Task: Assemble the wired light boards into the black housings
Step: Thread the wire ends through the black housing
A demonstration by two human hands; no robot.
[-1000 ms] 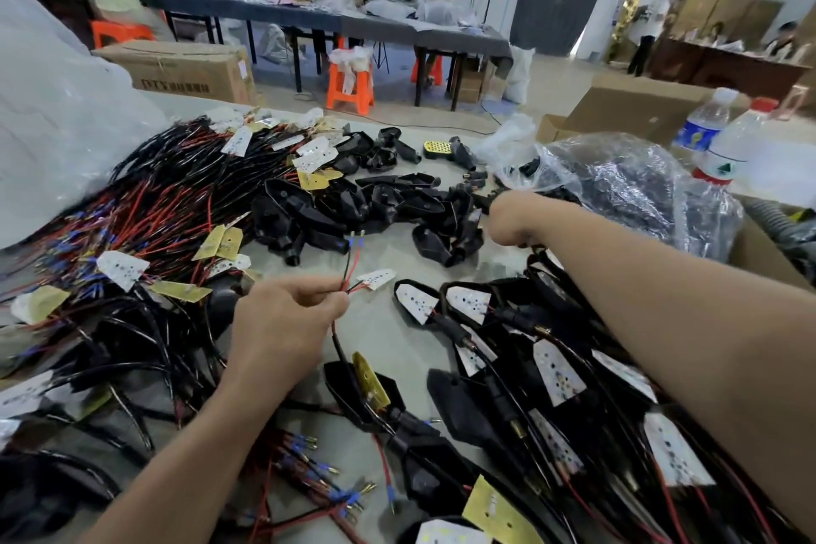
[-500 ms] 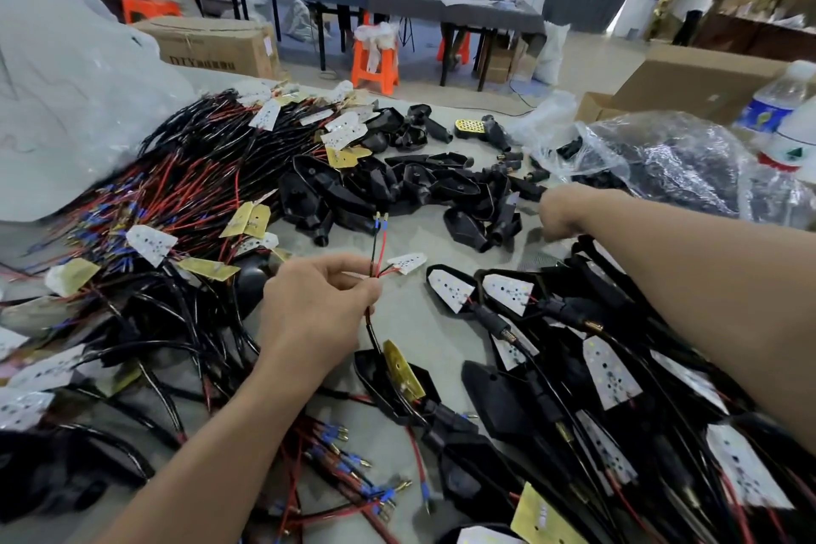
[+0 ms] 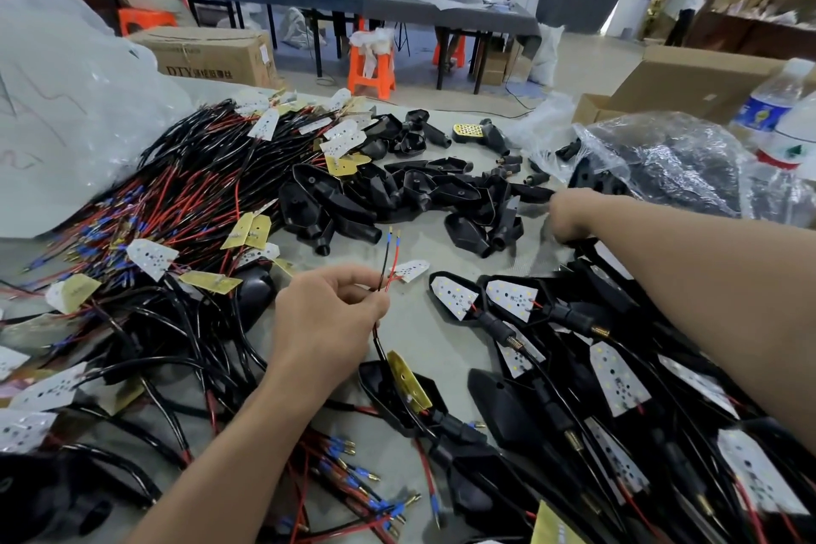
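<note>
The left hand (image 3: 326, 314) pinches the red and black wires of a light board (image 3: 410, 270) above the grey desk (image 3: 441, 349). The right hand (image 3: 569, 219), at 3 o'clock, lies by the loose black housings (image 3: 397, 190); its grip I cannot tell. Wired boards (image 3: 154, 212) heap at 9 o'clock. At 12 o'clock, people sit at a long table (image 3: 441, 11).

Left hand (image 3: 326, 314) pinches wires (image 3: 386, 259) mid-frame; right hand (image 3: 569, 219) reaches far forward, fingers curled.
</note>
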